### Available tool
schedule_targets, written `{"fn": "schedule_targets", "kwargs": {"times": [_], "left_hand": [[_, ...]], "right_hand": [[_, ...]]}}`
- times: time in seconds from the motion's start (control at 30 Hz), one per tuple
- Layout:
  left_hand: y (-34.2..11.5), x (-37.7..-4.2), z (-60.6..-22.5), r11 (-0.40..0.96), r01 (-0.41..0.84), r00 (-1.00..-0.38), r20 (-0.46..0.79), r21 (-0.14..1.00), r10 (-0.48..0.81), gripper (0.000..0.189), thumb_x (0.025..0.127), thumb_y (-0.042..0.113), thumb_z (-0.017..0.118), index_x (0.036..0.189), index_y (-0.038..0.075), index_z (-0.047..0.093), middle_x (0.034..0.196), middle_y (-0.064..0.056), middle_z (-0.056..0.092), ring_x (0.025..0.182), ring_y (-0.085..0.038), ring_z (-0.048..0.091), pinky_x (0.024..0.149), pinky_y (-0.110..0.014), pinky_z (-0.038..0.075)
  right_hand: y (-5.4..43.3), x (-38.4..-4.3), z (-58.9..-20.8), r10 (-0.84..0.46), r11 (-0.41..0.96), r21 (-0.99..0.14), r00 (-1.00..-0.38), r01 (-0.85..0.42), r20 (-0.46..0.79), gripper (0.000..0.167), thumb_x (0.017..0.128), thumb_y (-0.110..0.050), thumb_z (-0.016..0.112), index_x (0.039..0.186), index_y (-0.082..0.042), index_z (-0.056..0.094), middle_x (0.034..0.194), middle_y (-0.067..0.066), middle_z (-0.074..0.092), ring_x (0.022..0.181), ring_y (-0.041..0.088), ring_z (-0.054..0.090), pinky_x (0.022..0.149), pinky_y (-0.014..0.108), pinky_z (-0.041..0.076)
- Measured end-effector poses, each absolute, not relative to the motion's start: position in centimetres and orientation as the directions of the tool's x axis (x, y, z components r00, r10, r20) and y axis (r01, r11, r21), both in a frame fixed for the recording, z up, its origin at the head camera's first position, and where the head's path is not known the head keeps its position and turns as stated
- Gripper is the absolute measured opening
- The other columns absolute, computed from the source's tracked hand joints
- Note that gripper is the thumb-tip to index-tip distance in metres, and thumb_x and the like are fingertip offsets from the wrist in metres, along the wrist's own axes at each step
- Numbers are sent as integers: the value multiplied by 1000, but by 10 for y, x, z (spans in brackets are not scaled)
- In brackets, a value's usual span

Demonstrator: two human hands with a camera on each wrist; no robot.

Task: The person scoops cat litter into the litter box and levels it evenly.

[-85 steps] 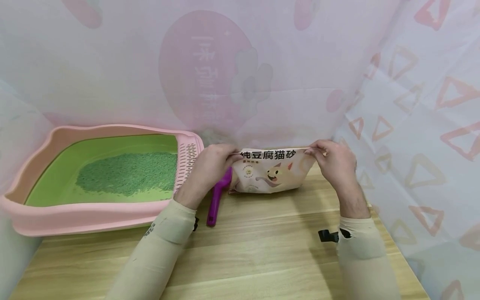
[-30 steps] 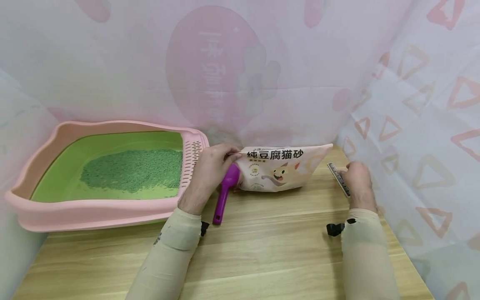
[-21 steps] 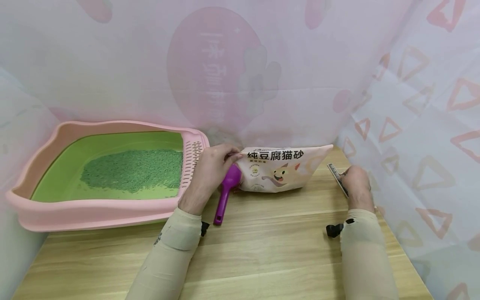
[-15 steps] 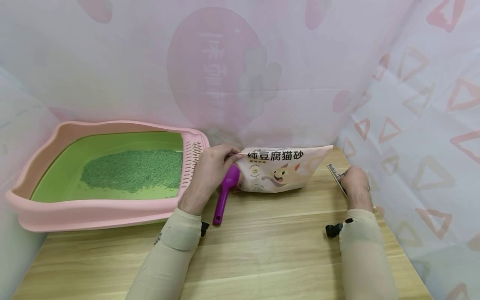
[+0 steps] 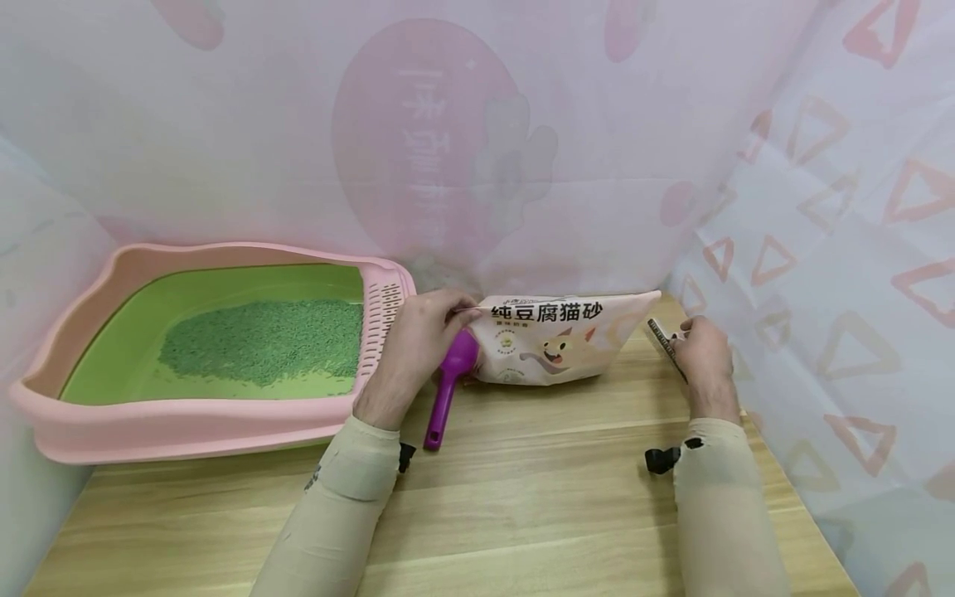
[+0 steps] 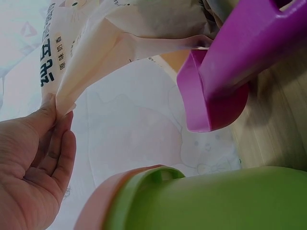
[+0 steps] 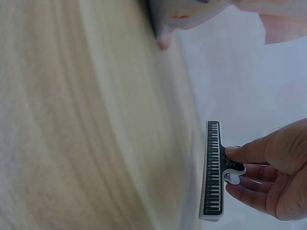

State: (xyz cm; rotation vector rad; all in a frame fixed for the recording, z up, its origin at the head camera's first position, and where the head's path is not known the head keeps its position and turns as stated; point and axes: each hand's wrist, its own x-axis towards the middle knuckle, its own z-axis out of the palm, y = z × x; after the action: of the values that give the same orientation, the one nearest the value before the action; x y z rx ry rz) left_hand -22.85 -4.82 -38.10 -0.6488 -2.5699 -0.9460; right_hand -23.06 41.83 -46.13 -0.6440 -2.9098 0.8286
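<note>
My left hand (image 5: 425, 340) pinches the top left corner of a pale cat litter bag (image 5: 555, 344) printed with a cartoon cat. In the left wrist view the bag's corner (image 6: 60, 98) is folded between thumb and fingers. To the right of the bag, my right hand (image 5: 703, 356) holds a long bag clip (image 5: 666, 347) by its handle. The right wrist view shows the clip (image 7: 213, 170) with a black and white piano-key pattern, thumb and fingers on its handles. The bag's top right corner juts out unheld toward the clip.
A purple litter scoop (image 5: 448, 385) lies against the bag's left side. Left of it stands a pink and green litter box (image 5: 216, 410) with green litter pellets (image 5: 261, 340) inside. Printed cloth walls (image 5: 597, 157) border the wooden table (image 5: 515, 497) at the back and right.
My right hand let go of the bag's right corner and picked up the clip from the right. Since half a second ago it has turned and lifted the clip slightly. My left hand keeps its pinch.
</note>
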Motion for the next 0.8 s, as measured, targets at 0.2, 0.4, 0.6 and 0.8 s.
{"fn": "schedule_targets", "kwargs": {"times": [0.2,0.4,0.6,0.8], "left_hand": [[-49,-228,-380,675,525,-839,446,518,311,17,108,23,85,119,10,87,118,-11,91,110,-31,89,100,-48,73],[-49,-229,-381,672,521,-843,441,527,308,18,108,24,84,118,9,87,115,-11,91,107,-31,89,97,-47,74],[-49,-229,-380,675,512,-849,432,531,304,18,108,25,84,118,10,87,116,-11,91,107,-31,89,97,-47,74],[-48,-229,-381,674,510,-851,429,534,304,18,108,24,84,118,10,87,116,-11,91,108,-31,89,98,-46,73]], "right_hand": [[405,-228,-437,404,789,-520,-914,327,37,44,113,-15,67,150,8,67,150,34,74,138,56,72,113,72,59],[390,-222,-403,394,771,-570,-916,283,79,49,116,-13,68,159,8,62,156,35,70,147,57,67,121,73,54],[377,-218,-378,379,779,-592,-907,206,183,47,115,-9,70,158,10,64,151,38,72,142,58,69,122,72,54],[364,-214,-355,367,793,-588,-895,159,253,45,115,-9,72,157,8,66,150,37,73,139,57,72,119,74,56]]}}
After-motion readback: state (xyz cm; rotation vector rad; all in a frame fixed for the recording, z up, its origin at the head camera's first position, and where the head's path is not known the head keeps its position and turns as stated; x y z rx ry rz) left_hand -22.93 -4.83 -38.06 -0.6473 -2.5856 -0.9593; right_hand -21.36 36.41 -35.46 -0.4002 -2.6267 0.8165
